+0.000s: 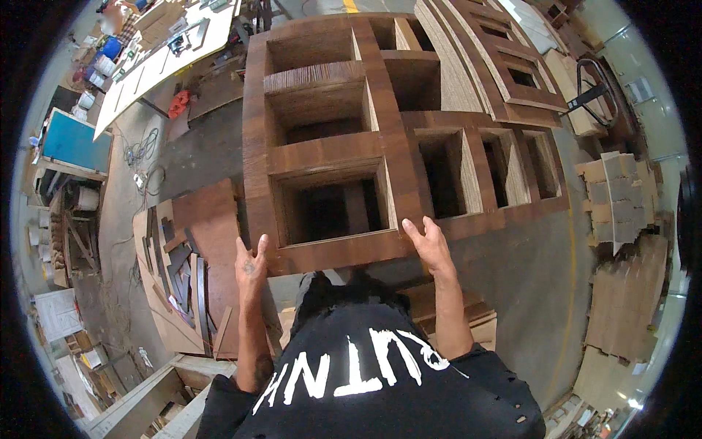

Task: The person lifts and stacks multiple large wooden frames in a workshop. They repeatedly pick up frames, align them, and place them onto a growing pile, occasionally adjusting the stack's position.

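A large dark-brown wooden frame (401, 168) with several rectangular openings stretches out before me. At its near left corner is my left hand (251, 262), thumb over the top face and a finger along the outer side. My right hand (430, 245) grips the near edge farther right, its thumb on the top face beside a large opening. Pale, grainy cut faces line the openings, and their depths are dark. The undersides of both hands are hidden.
More brown frames (504, 62) lie stacked at the far right. To the left, wood strips (194, 293) rest on a brown board (212, 219). A white-topped table (164, 66) stands far left, with cables (142, 154) on the floor nearby. Cardboard stacks (621, 293) line the right.
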The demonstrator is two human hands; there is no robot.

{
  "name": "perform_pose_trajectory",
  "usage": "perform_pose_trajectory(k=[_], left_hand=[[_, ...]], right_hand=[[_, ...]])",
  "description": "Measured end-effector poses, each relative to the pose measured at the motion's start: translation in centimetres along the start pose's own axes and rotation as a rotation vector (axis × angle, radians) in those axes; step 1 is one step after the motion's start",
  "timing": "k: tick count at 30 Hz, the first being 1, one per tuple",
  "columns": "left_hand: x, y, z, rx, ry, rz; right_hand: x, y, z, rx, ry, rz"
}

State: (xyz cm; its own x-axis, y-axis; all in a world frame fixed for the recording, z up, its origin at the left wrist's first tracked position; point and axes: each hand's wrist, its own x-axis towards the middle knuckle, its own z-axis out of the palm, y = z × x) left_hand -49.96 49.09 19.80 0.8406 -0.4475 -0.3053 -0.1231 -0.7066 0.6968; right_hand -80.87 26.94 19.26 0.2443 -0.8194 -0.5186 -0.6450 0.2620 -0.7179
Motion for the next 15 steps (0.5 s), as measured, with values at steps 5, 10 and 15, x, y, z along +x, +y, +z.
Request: perform_pose_trajectory(k=[5,10,15], left_hand=[[0.1,-1.2,0.4,0.025,0.078,-0.009],[-0.4,0.7,-0.8,-0.068,-0.042,-0.014],[-4.3,3.1,0.2,0.345,-0.082,0.759]], right_hand=[[0.5,0.8,-0.3,0.035,-0.002,-0.025],[0.8,1.3,-0.4,0.04,-0.004,-0.02],[-2.7,0.6,-0.1,-0.526,0.12,-0.734]])
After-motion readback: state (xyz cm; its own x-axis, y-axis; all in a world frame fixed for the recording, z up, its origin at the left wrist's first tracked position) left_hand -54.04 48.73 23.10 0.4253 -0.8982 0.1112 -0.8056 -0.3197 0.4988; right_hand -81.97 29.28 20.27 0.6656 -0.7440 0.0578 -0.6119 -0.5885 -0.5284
